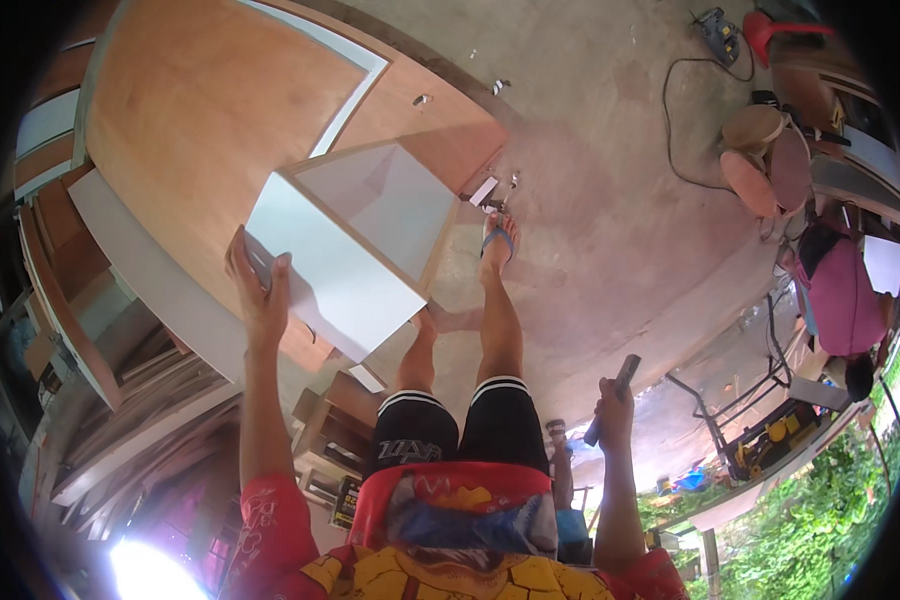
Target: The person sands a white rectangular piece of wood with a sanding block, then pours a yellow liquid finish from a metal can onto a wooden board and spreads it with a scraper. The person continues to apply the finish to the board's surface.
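A white-faced box (335, 265) with light wood edges and a pale interior lies tilted over a large light-brown board (200, 90). My left hand (260, 275) grips the box's left edge, thumb and fingers on either side. Down to the right, away from the box, my right hand (612, 410) is closed around a long dark grey bar (625, 375), held upright; what kind of tool it is I cannot tell.
A person in pink (840, 290) bends at the right. Round wooden pieces (750, 170), a power tool (718, 35) with a cord and a red object (758, 35) are at upper right. Wooden offcuts (140, 450) pile at lower left; small shelves (325, 450) stand by my legs.
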Available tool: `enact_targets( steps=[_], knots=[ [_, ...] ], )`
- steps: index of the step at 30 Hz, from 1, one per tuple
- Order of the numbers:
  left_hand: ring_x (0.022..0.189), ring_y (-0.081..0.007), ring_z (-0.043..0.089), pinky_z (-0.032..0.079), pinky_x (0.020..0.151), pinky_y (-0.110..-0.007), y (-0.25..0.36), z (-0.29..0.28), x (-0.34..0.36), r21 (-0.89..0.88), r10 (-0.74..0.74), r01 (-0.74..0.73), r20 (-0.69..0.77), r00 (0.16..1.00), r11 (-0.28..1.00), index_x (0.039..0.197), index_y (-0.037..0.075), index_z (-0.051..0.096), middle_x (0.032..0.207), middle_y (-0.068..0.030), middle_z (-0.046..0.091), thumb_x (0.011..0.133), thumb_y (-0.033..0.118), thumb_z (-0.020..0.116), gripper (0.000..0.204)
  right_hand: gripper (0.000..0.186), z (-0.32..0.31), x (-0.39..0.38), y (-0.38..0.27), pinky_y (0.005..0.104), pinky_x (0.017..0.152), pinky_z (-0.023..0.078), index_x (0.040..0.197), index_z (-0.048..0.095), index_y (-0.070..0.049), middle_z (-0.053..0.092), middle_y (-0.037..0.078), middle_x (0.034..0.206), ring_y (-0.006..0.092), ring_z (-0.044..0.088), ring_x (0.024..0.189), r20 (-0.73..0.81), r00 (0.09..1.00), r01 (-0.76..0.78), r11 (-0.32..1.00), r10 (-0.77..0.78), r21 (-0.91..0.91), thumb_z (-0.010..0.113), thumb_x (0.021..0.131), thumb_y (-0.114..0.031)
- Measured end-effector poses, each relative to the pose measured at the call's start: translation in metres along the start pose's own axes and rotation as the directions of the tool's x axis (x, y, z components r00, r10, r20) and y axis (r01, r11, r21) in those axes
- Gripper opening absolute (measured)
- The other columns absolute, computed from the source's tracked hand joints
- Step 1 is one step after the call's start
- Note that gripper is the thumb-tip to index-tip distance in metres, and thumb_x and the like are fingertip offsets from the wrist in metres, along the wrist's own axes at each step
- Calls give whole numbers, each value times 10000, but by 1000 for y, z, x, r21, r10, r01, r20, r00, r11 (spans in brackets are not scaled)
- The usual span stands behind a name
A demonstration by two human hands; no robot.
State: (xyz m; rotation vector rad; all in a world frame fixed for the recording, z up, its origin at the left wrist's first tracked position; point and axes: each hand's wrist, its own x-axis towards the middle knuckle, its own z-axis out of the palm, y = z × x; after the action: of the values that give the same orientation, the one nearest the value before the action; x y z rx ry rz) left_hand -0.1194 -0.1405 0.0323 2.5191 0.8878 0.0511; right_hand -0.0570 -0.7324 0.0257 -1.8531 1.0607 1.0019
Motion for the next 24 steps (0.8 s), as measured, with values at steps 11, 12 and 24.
enact_targets(
  steps=[11,12,24],
  knots=[
    [1532,-349,374,473,1152,-517,5,-56,30,-132,-230,281,310,923,951,1654,101,311,1650,-176,333,1037,84,643,701,406,185,-21,-192,349,898,525,1180,648,27,676,112,983,210,691,967,652,667,409,909,-360,83,773,948,-282],
    [1525,-345,387,464,1159,-524,1,-54,28,-114,-297,328,226,928,938,1653,102,315,1649,-176,341,1038,99,652,701,455,212,-38,-221,370,903,528,1171,645,47,675,131,952,247,706,966,696,520,684,730,-495,9,786,927,-310],
    [1363,-501,476,406,1136,-558,29,27,-37,-203,-555,520,-401,728,829,1638,-42,246,1516,-322,407,978,491,713,968,284,305,-114,-219,303,846,457,1131,628,-30,595,12,1000,121,558,943,843,515,418,905,-157,-86,748,902,-146]
  ],
)
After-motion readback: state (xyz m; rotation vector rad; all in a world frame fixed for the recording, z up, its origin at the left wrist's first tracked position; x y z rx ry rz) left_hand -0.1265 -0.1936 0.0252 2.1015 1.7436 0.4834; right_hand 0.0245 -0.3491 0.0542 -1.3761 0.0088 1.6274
